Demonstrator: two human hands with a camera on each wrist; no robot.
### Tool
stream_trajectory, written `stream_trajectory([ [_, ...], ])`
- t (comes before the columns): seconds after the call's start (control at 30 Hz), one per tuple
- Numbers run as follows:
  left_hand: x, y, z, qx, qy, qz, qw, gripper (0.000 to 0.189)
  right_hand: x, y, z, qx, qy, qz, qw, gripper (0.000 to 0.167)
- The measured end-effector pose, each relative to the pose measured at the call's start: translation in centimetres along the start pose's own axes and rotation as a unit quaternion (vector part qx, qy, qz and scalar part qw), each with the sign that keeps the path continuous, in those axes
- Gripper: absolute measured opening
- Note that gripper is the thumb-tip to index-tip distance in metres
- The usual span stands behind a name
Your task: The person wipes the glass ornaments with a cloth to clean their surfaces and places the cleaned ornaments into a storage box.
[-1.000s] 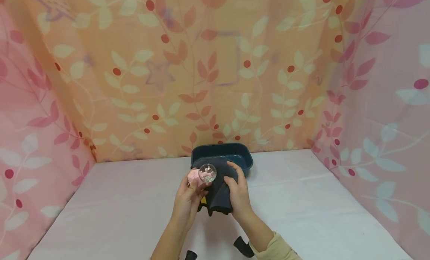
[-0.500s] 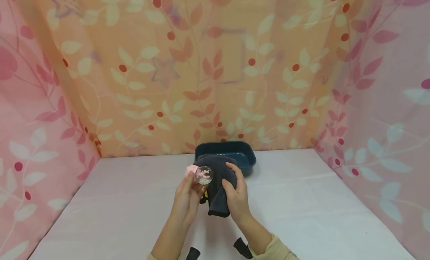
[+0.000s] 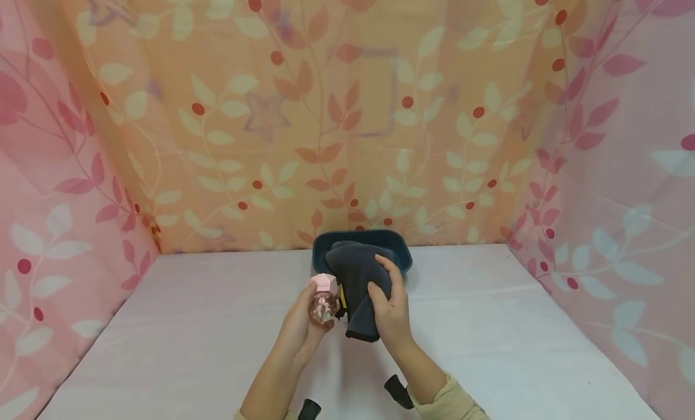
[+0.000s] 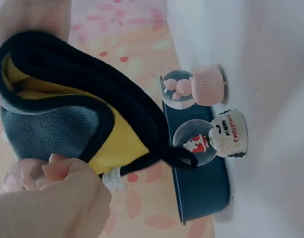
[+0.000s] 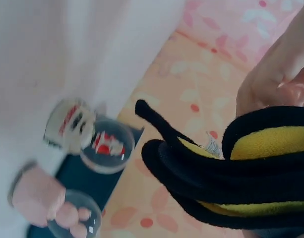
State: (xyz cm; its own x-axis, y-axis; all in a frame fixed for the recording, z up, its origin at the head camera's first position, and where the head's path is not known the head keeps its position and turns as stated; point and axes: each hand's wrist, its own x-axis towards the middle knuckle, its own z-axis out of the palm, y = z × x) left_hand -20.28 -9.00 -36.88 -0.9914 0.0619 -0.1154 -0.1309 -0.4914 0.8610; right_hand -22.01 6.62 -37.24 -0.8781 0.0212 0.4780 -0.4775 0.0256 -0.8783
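Together, the left hand grips a pink snow globe and the right hand grips a folded grey cloth just beside it. Beyond the hands, a Christmas globe and another pink globe stand before a blue tub; farthest off is a leafy curtain.

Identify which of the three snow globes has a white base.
The Christmas snow globe, with red lettering on its base. The other two have pink bases: the standing pink globe beside it, and the held pink globe in the left hand.
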Motion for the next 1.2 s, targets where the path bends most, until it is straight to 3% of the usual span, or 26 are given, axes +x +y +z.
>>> stream_trajectory([
  [0.1,0.1,0.0,0.0,-0.007,-0.015,-0.015,0.9998,0.059,0.1,0.3,0.0,-0.041,-0.019,-0.070,0.9965,0.046],
  [0.2,0.1,-0.1,0.1,-0.012,-0.023,-0.024,0.9994,0.051,0.1,0.7,0.1,-0.074,-0.046,-0.164,0.9826,0.049],
  [0.27,0.0,-0.2,0.2,-0.001,-0.024,-0.022,0.9995,0.043,0.1,0.9,0.4,-0.100,-0.074,-0.233,0.9645,0.051],
  [0.37,-0.3,-0.2,0.1,0.027,-0.026,-0.006,0.9993,0.039,0.3,1.2,0.8,-0.147,-0.123,-0.316,0.9292,0.053],
  [0.47,-0.4,-0.2,0.1,0.056,-0.025,0.013,0.9980,0.041,0.7,1.5,1.0,-0.193,-0.146,-0.362,0.9000,0.051],
  [0.53,-0.5,-0.2,0.1,0.069,-0.024,0.025,0.9970,0.039,0.9,1.8,1.1,-0.218,-0.144,-0.372,0.8908,0.049],
  [0.6,-0.5,-0.2,0.1,0.082,-0.019,0.030,0.9959,0.039,1.1,1.9,1.3,-0.235,-0.135,-0.371,0.8881,0.047],
  [0.67,-0.5,-0.2,0.1,0.096,-0.011,0.031,0.9948,0.039,1.1,2.0,1.5,-0.248,-0.125,-0.361,0.8902,0.047],
  [0.73,-0.6,-0.2,0.1,0.110,-0.006,0.028,0.9935,0.038,1.0,2.0,1.6,-0.245,-0.120,-0.333,0.9027,0.048],
  [0.8,-0.6,-0.3,0.1,0.129,0.002,0.022,0.9914,0.038,0.9,1.8,1.7,-0.227,-0.120,-0.279,0.9253,0.047],
  [0.9,-0.7,-0.4,-0.1,0.159,0.013,0.019,0.9871,0.037,0.8,1.2,1.7,-0.176,-0.129,-0.165,0.9619,0.045],
  [0.97,-0.8,-0.5,-0.3,0.167,0.018,0.014,0.9856,0.041,1.1,1.0,1.3,-0.143,-0.135,-0.092,0.9762,0.043],
  [1.1,-1.0,-0.3,-0.5,0.141,0.015,0.005,0.9898,0.045,1.7,0.8,0.1,-0.050,-0.135,0.034,0.9889,0.044],
  [1.2,-1.0,-0.1,-0.5,0.117,0.012,0.003,0.9930,0.045,1.8,0.7,-0.5,0.042,-0.128,0.105,0.9853,0.049],
])
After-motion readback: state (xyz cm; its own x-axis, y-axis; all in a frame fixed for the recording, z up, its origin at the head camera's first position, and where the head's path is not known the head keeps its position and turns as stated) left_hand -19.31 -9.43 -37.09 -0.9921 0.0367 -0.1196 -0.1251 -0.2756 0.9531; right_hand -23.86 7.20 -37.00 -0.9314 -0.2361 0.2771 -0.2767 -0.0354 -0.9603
